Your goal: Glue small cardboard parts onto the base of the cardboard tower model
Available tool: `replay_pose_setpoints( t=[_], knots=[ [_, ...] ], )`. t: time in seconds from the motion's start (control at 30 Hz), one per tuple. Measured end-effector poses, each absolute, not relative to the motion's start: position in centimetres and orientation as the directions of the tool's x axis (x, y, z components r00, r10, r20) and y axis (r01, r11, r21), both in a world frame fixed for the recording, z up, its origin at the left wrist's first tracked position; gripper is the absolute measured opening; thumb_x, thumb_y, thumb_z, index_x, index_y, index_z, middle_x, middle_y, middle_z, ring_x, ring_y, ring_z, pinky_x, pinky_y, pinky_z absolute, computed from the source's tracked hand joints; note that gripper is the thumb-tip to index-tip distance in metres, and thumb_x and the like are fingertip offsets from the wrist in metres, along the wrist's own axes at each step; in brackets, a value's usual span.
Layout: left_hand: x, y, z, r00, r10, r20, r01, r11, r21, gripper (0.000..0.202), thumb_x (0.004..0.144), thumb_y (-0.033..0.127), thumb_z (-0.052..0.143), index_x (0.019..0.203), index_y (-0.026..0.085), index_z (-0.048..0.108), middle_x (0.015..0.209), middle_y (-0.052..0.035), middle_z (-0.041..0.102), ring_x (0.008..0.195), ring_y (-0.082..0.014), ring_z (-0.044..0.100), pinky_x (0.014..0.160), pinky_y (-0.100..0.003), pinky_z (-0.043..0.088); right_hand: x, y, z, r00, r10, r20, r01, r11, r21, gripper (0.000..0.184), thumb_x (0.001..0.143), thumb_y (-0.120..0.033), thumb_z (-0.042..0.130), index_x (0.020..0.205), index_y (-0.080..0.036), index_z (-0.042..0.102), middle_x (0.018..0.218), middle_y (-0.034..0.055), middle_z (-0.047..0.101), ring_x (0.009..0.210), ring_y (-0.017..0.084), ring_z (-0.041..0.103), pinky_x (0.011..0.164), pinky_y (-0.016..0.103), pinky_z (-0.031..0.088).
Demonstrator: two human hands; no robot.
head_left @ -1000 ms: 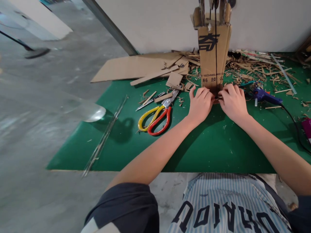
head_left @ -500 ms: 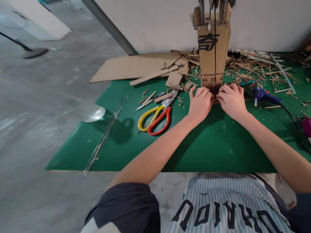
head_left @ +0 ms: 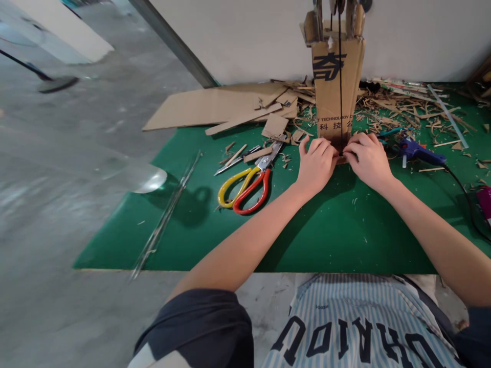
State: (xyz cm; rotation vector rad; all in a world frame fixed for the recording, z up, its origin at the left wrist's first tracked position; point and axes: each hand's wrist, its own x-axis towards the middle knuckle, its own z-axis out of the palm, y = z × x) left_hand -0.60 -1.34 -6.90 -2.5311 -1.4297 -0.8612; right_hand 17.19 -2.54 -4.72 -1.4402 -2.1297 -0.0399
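An upright cardboard tower (head_left: 326,97) with printed lettering stands in front of me. Down its front face hangs a black cord (head_left: 340,87), reaching my fingers at the tower's base. On the left of the cord's lower end, my left hand (head_left: 316,164) has its fingers pinched close together. My right hand (head_left: 369,161) grips the cord's end from the other side, thumb and forefinger meeting. Both hands nearly touch, and the fingers partly hide the cord's tip. Scissors (head_left: 251,186) with one yellow and one red handle lie left of my left hand.
Cardboard scraps (head_left: 399,110) litter the back of the green table (head_left: 326,230). A blue glue gun (head_left: 422,153) with a cable lies at right. A cutter knife (head_left: 238,159), a flat cardboard sheet (head_left: 207,107) and thin clear sticks (head_left: 164,217) are at left.
My right hand has shifted very slightly right, and the cord's lower end has moved a little with it. My left hand stays almost where it was.
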Motion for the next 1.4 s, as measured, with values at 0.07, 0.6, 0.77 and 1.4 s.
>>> replay_pose_setpoints(
  t=[0.07,0.6,0.77,1.4],
  knots=[
    [-0.6,-1.3,-7.0,0.393,0.75,0.533,0.812,-0.554,0.182,0.019,0.102,0.02,0.053,0.099,0.022,0.071,0.113,-0.0097,0.075,0.126,-0.0297,0.061,0.121,-0.058,0.034,17.1,-2.6,-4.7,-0.242,0.847,0.473,0.864,0.41,-0.293,0.029,0.101,-0.025,0.047,0.094,-0.022,0.074,0.115,0.0114,0.069,0.11,0.03,0.059,0.089,0.046,0.048],
    [-0.4,-1.6,-6.9,0.326,0.758,0.565,0.813,-0.53,0.242,0.013,0.103,0.03,0.06,0.099,0.025,0.071,0.116,-0.0062,0.075,0.115,-0.0273,0.063,0.096,-0.048,0.042,20.4,-9.1,-2.7,-0.384,0.864,0.325,0.914,0.405,0.005,0.043,0.102,-0.039,0.046,0.068,-0.019,0.065,0.066,0.0049,0.063,0.06,0.016,0.051,0.055,0.031,0.023],
    [-0.6,-1.7,-7.0,0.307,0.733,0.607,0.795,-0.548,0.259,0.014,0.102,0.03,0.063,0.089,0.024,0.063,0.109,-0.0046,0.076,0.111,-0.0233,0.066,0.097,-0.045,0.043,20.9,-9.9,-4.3,-0.408,0.849,0.336,0.911,0.399,0.1,0.021,0.1,-0.032,0.059,0.111,-0.017,0.07,0.109,0.0116,0.072,0.092,0.024,0.06,0.063,0.033,0.038],
    [-1.6,-2.8,-6.3,0.354,0.437,0.827,0.644,-0.755,0.124,0.04,0.107,0.026,0.046,0.069,0.023,0.037,0.061,0.0025,0.046,0.059,-0.0135,0.047,0.057,-0.028,0.036,22.1,-2.1,5.5,-0.263,0.865,0.427,0.955,0.295,-0.011,0.034,0.101,-0.015,0.039,0.114,-0.017,0.071,0.127,0.011,0.069,0.094,0.019,0.065,0.076,0.033,0.049]
  ],
)
